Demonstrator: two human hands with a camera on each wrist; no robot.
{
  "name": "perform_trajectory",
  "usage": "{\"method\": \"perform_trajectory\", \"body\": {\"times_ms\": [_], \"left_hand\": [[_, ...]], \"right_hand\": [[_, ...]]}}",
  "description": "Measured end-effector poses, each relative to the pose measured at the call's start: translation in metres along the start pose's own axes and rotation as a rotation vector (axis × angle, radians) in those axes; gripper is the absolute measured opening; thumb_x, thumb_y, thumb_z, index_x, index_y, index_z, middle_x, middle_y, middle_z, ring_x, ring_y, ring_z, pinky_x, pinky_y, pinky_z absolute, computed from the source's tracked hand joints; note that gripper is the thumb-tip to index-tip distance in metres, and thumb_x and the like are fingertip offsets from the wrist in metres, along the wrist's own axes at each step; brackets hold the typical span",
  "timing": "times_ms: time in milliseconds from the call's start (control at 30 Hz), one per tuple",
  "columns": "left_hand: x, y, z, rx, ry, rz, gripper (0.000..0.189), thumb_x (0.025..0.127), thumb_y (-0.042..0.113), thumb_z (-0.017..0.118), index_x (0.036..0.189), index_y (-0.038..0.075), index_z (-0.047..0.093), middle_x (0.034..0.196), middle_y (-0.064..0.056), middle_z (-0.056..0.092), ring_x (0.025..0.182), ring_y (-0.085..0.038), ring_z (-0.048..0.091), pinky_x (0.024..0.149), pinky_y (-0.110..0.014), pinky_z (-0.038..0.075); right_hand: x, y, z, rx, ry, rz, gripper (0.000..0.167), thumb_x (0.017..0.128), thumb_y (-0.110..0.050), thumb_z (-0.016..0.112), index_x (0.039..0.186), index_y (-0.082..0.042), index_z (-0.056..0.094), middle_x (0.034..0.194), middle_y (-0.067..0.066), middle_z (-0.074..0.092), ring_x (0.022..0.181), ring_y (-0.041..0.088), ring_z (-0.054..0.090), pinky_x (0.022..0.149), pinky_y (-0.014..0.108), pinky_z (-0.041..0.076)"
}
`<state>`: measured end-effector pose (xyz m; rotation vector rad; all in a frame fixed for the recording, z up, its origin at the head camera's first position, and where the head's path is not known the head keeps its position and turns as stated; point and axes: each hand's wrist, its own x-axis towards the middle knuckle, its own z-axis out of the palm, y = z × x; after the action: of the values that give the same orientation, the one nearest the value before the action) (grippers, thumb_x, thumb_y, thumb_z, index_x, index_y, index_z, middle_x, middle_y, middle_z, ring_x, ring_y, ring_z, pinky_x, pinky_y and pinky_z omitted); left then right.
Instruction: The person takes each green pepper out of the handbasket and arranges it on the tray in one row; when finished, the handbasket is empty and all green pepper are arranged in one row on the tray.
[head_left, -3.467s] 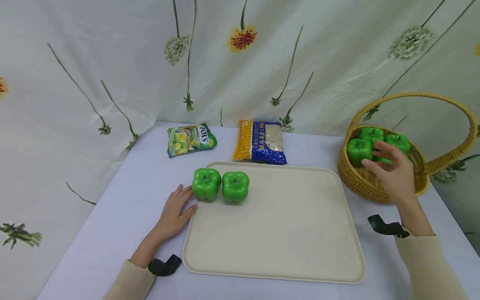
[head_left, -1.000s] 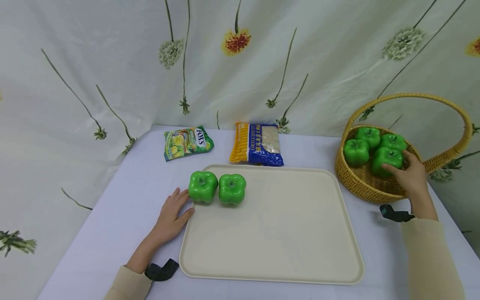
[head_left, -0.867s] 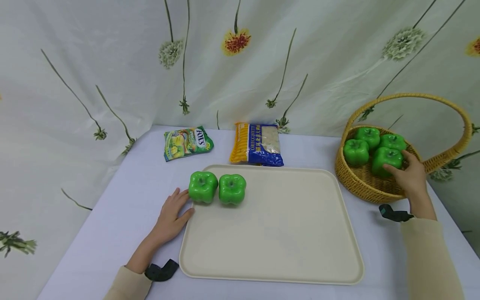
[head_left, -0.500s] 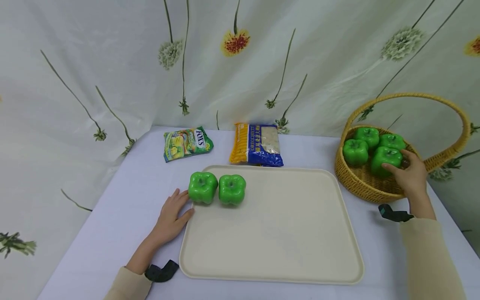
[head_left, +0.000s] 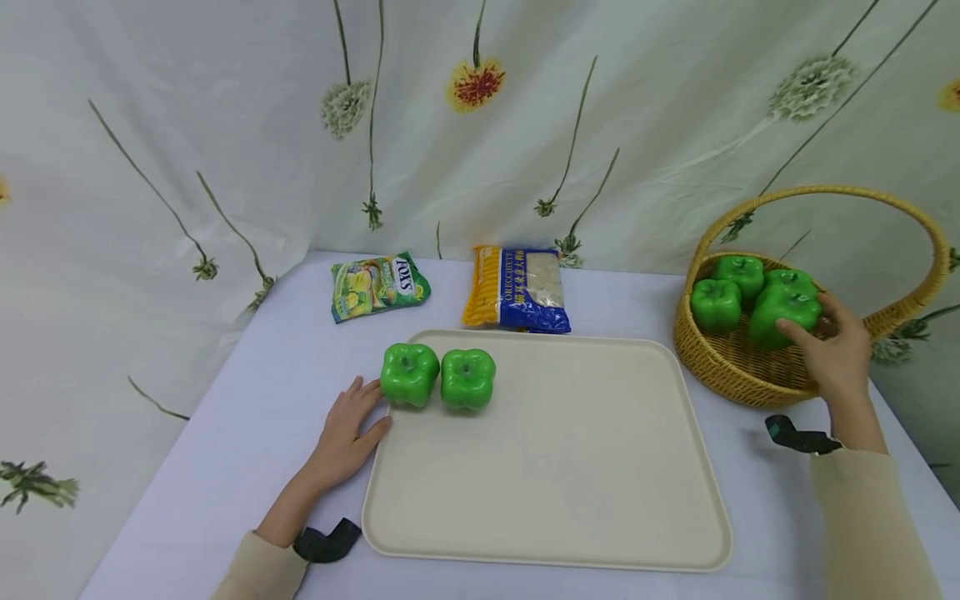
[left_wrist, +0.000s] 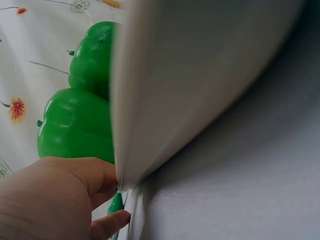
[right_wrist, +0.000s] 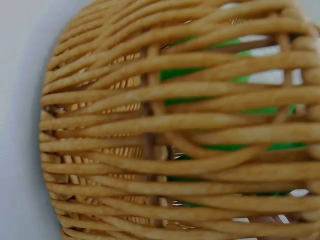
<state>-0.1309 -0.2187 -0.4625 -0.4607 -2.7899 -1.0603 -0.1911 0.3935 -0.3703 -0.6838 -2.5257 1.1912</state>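
My right hand [head_left: 840, 350] reaches into the wicker basket [head_left: 708, 367] and grips a green bell pepper [head_left: 783, 315], thumb on its near side. This pepper partly covers another behind it. Two more bell peppers sit at the basket's left and back. In the right wrist view, woven wicker [right_wrist: 125, 125] hides most of this hand's work. At the tray's left edge rests my left hand [head_left: 347, 433], fingers extended, fingertips close by a bell pepper [head_left: 409, 375] on the cream tray [head_left: 570, 450]. A second bell pepper [head_left: 468, 379] stands beside it. The left wrist view shows fingers at the tray rim [left_wrist: 122, 100].
Behind the tray lie a green FOX'S candy bag [head_left: 381, 286] and a yellow-blue orecchiette pasta bag [head_left: 517, 289]. The basket's tall handle [head_left: 825, 192] arches over its right side. A flowered cloth [head_left: 262, 108] hangs behind the white table.
My right hand has gone from hovering over the basket to gripping the front bell pepper, which now sits slightly higher than half a second ago. My left hand stays at the tray edge.
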Motion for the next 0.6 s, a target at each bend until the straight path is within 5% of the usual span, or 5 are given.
{"method": "perform_trajectory", "body": {"times_ms": [267, 433, 600], "left_hand": [[0.0, 0.001, 0.0, -0.004, 0.004, 0.008, 0.047, 0.094, 0.01, 0.057, 0.138, -0.004, 0.048, 0.145, -0.027, 0.045, 0.142, -0.055, 0.02, 0.112, -0.073, 0.01], [0.0, 0.002, -0.001, -0.006, 0.001, 0.001, 0.047, 0.095, 0.01, 0.057, 0.139, -0.004, 0.048, 0.145, -0.027, 0.045, 0.143, -0.054, 0.02, 0.112, -0.072, 0.01], [0.0, 0.002, -0.001, -0.01, -0.001, -0.001, 0.048, 0.095, 0.011, 0.057, 0.139, -0.003, 0.048, 0.146, -0.027, 0.045, 0.143, -0.054, 0.019, 0.112, -0.072, 0.01]], "right_hand": [[-0.013, -0.011, -0.008, 0.076, 0.059, 0.034, 0.071, 0.091, -0.038, 0.066, 0.153, -0.03, 0.031, 0.148, -0.002, 0.039, 0.113, -0.001, 0.043, 0.096, 0.019, 0.04], [-0.026, -0.021, -0.012, 0.119, 0.087, 0.025, 0.069, 0.09, -0.033, 0.068, 0.151, -0.031, 0.034, 0.136, -0.016, 0.041, 0.104, -0.007, 0.039, 0.09, 0.015, 0.037], [-0.038, -0.03, -0.014, 0.151, 0.086, 0.046, 0.069, 0.089, -0.031, 0.07, 0.149, -0.033, 0.036, 0.131, -0.021, 0.041, 0.107, -0.007, 0.04, 0.098, 0.019, 0.04]]}}
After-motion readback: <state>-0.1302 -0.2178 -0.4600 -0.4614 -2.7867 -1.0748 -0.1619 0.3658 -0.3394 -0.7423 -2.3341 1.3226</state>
